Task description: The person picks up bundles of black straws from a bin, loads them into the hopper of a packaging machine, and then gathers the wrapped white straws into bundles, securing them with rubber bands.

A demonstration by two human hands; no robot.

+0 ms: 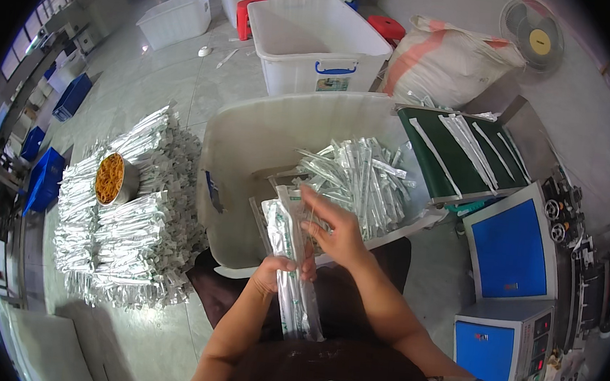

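My left hand [282, 272] is closed around a bundle of long, slim silver-and-clear film packets [291, 243], held upright over my lap. Beside the bundle's upper end is my right hand [337, 228], its fingers stretched towards the packets; whether it pinches one cannot be told. Behind the hands stands a large white plastic tub [256, 127], with a loose heap of similar packets [362, 179] on its right side. A green conveyor belt [425, 162] carrying several slim packets ends over the tub's right edge.
Left on the floor are stacked packets [130, 230] with a metal bowl of orange rubber bands [109, 179] on top. Blue-panelled machine cabinets [513, 244] stand right. Beyond are an empty white tub [317, 35], a woven sack [444, 62], red stools [386, 29] and a fan [532, 36].
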